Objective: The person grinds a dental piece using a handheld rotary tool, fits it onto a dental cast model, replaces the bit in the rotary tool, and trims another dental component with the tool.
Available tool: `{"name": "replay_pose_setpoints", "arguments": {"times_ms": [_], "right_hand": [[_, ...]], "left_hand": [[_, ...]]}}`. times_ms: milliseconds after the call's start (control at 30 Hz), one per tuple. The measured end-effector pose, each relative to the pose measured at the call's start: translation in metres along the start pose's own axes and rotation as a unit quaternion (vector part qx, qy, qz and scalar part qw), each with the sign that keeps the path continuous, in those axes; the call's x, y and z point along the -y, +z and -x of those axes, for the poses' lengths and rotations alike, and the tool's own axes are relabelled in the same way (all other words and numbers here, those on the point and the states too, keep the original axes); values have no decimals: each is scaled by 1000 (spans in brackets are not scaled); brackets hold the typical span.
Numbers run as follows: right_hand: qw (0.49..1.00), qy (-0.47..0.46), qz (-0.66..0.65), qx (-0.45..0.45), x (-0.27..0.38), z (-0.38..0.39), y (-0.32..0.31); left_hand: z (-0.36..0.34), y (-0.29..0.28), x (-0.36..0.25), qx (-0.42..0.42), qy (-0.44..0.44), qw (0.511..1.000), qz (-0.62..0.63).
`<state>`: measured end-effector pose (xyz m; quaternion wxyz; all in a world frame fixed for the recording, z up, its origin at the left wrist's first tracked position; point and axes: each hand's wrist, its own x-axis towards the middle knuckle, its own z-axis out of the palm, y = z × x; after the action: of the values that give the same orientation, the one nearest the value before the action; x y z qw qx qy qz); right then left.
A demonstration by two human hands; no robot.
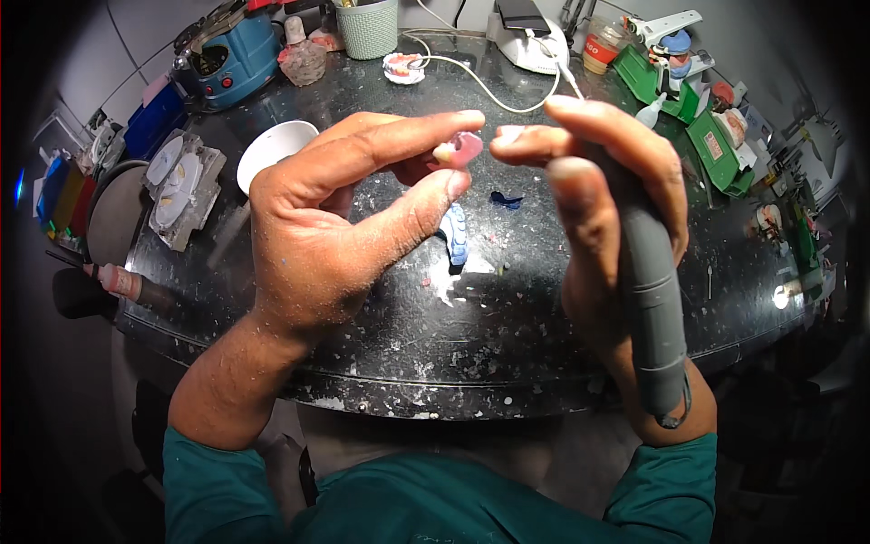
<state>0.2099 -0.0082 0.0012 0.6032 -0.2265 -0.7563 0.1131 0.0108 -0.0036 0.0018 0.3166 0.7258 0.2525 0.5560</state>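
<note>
Left hand (pixel 308 227) pinches a pink piece (pixel 468 150), right hand (pixel 594 228) wraps a gray tool (pixel 654 313), above the spotty black table (pixel 517 335); wall (pixel 145 29) upper left.

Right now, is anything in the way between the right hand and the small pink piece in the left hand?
Nothing visible: a narrow open gap separates the right hand from the pink piece, pinched by the left hand. The visible part of the grey handpiece in the right hand lies outside that gap.

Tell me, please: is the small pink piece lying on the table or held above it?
Held above it: the left hand pinches the pink piece, and the dark table shows beyond, below.
</note>
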Motion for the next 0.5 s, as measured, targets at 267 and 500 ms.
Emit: {"name": "replay_pose_setpoints", "arguments": {"times_ms": [267, 500], "right_hand": [[984, -163, 55, 35, -15, -2, 5], [994, -107, -3, 8, -12, 2, 12]], "left_hand": [[5, -1, -3, 36, 12, 993, -109], [6, -1, 3, 25, -11, 999, 26]]}}
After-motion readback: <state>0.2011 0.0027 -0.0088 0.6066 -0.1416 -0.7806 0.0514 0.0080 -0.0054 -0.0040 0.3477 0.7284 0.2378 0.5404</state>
